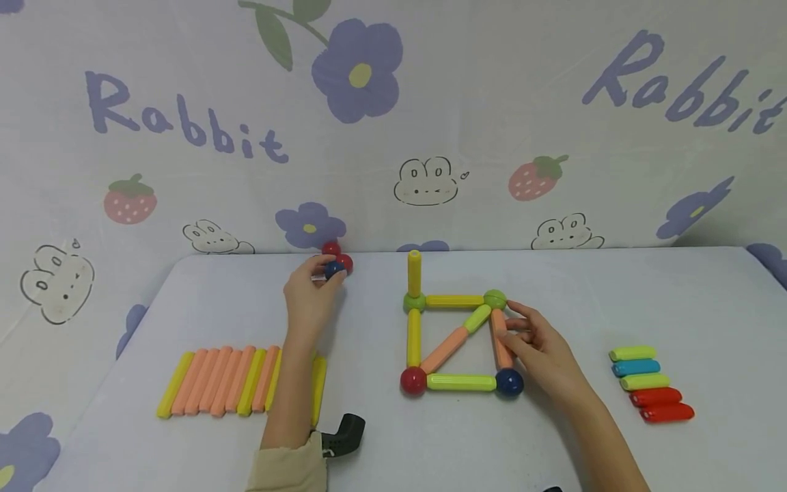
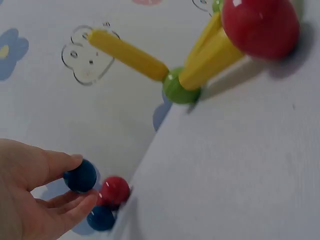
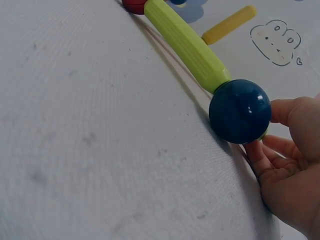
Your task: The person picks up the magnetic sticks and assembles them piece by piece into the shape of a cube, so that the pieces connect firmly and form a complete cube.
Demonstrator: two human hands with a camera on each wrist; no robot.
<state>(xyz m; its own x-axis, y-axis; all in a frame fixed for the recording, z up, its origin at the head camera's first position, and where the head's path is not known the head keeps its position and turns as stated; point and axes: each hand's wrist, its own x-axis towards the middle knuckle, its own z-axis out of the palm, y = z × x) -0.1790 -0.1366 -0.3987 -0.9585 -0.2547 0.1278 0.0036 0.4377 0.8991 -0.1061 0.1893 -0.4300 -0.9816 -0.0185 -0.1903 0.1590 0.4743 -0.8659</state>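
My left hand (image 1: 310, 294) pinches a dark blue ball (image 2: 80, 175) between thumb and fingertips at the table's back edge. Close by are a red ball (image 2: 115, 190) and a second blue ball (image 2: 101, 218). My right hand (image 1: 541, 348) holds the orange stick (image 1: 499, 335) on the right side of a square frame, its thumb across the stick and a fingertip right at a green ball (image 1: 494, 299). A blue ball (image 3: 240, 111) at that stick's near end hides part of the fingers in the right wrist view. A red ball (image 1: 413, 380) forms the near left corner.
The frame has a yellow stick (image 1: 415, 273) standing upright at its far left green ball (image 1: 415, 302) and a diagonal orange stick (image 1: 445, 350). Left lies a row of orange and yellow sticks (image 1: 203, 383), partly behind my forearm. Several short sticks (image 1: 644, 367) lie right.
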